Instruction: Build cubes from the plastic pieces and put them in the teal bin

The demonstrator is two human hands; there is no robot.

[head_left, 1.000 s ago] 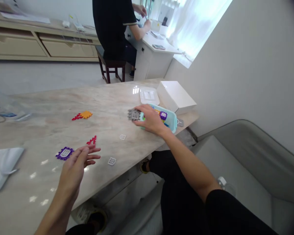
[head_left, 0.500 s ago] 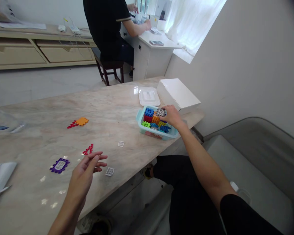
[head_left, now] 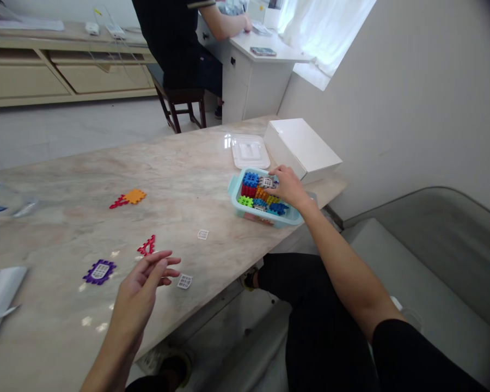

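Observation:
My right hand (head_left: 289, 188) reaches into a light-blue plastic tub (head_left: 232, 188). Its thumb and fingers are round a grey building block with a white window insert (head_left: 267, 182). Under and beside it in the tub are blue, red, orange, yellow and lime-green interlocking blocks (head_left: 251, 179). My left hand (head_left: 147, 277) hovers over the table with its fingers loosely apart and nothing in it. Close to it are a white window piece (head_left: 184, 281), a red triangular piece (head_left: 147, 246) and a purple toothed piece with a white window (head_left: 100, 271).
Farther off on the marble table (head_left: 179, 163) lie an orange piece (head_left: 134, 196) joined to a red one, and another white window piece (head_left: 203, 234). A clear lid (head_left: 250, 151) and a white box (head_left: 304, 147) stand behind the tub. A person (head_left: 167, 49) sits at a white desk.
My right hand has lowered slightly with the grey block, which is now nearer the other blocks in the tub. The left hand has hardly moved. The view has tilted a little.

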